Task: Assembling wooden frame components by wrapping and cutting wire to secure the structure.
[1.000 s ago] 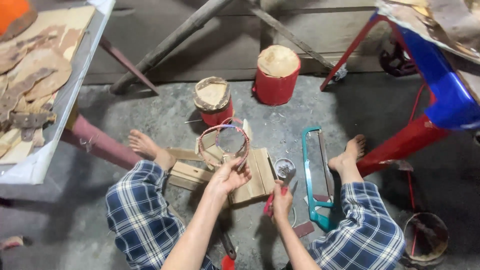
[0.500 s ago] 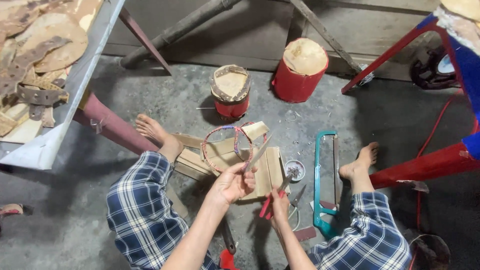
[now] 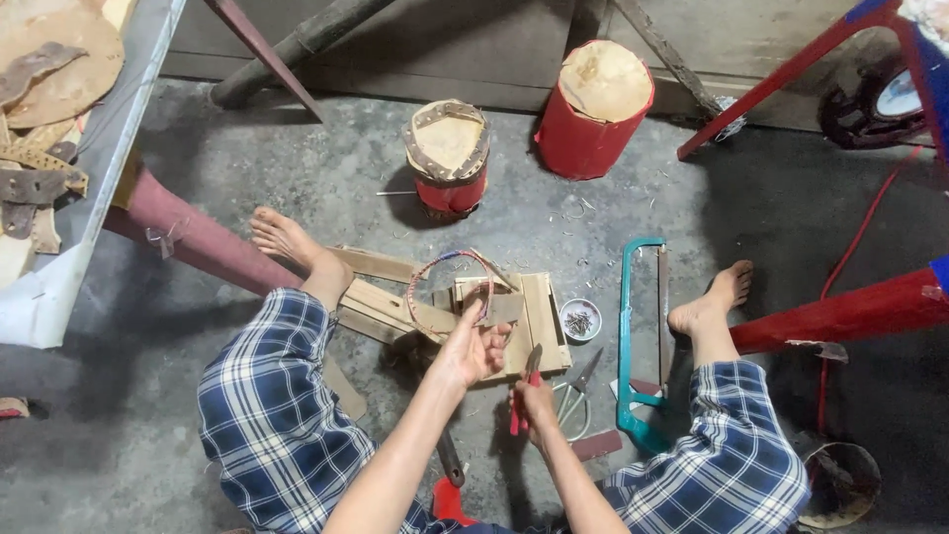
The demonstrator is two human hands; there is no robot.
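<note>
Fitting a strip onto a thin hoop [image 3: 450,287] over the small wooden bench [image 3: 539,321].
Left hand [image 3: 473,348] fingers pinched narrow on the hoop's near edge; right hand [image 3: 534,400] closed around red-handled pliers [image 3: 522,396], just right of those fingers. Next, likely: bringing plier tips up to the pinched spot, keeping the hoop steady.

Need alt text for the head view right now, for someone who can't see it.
Seen from above, a person sits on a concrete floor, the left hand holding a thin hoop over a low wooden block, the right hand gripping red-handled pliers. A teal hacksaw lies beside the right leg.
</note>
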